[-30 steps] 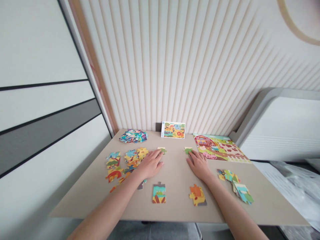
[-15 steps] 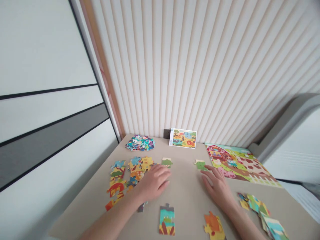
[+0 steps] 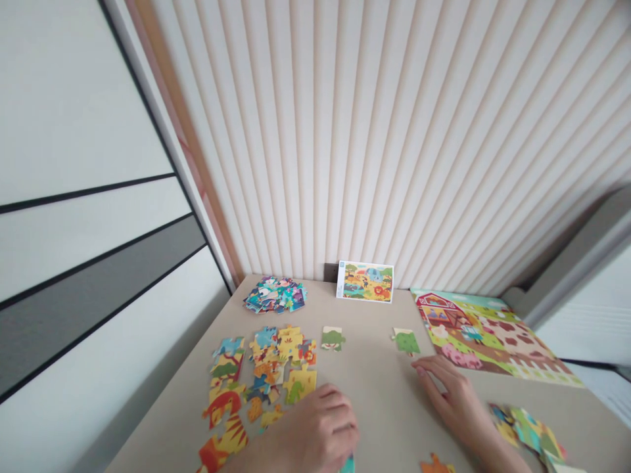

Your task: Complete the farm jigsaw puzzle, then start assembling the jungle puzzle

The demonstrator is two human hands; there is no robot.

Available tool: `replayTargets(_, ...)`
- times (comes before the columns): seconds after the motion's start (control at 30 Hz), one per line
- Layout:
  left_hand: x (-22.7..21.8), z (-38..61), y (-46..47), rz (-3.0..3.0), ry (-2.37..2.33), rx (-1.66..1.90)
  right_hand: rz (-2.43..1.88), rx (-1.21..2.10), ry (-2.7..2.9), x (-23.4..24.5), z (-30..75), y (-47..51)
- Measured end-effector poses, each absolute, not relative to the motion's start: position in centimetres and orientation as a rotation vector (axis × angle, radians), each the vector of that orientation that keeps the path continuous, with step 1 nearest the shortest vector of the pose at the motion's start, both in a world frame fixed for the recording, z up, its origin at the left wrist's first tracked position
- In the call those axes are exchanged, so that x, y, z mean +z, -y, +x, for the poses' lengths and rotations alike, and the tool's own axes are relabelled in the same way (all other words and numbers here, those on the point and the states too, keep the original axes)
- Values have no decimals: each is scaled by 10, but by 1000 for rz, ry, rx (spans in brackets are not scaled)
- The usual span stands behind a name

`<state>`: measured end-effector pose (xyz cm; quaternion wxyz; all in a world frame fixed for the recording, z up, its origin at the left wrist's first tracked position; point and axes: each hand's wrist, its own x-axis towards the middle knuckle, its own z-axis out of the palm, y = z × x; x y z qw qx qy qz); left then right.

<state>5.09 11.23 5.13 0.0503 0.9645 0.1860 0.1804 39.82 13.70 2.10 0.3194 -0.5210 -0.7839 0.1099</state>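
Observation:
My left hand (image 3: 315,433) is at the bottom edge of the view, fingers curled over a teal jigsaw piece (image 3: 348,465) that is mostly hidden. My right hand (image 3: 453,401) lies with its fingers apart, just below and right of a green tree piece (image 3: 407,341), holding nothing. Another tree piece (image 3: 333,339) lies to the left of that one. Colourful jigsaw pieces (image 3: 266,374) are spread left of my left hand, and a loose teal-and-blue pile (image 3: 275,295) lies behind them. An assembled farm jigsaw (image 3: 486,338) lies right of my right hand.
A picture card (image 3: 365,282) leans against the ribbed wall (image 3: 315,131) at the back of the beige table (image 3: 379,401). A stack of jigsaw pieces (image 3: 527,427) and an orange piece (image 3: 436,465) lie near the lower right. The table's left edge runs beside a panelled wall.
My left hand has dropped toward the near edge, onto the teal piece. My right hand has moved right, away from the green tree piece. The view has tilted upward, so the table sits lower.

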Motion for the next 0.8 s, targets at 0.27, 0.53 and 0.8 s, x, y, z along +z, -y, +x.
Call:
replayTargets(0.27,46,51,-113,2798,-634,548,-1447,462,2132,33,388,-124)
replayTargets(0.53,43,28,-142,2738,-1124,807,-1440,443,2127,41,384,-120)
replayTargets(0.8,19,14,-162,2760,-1311,750,-1433,452,2093,39,385,-122)
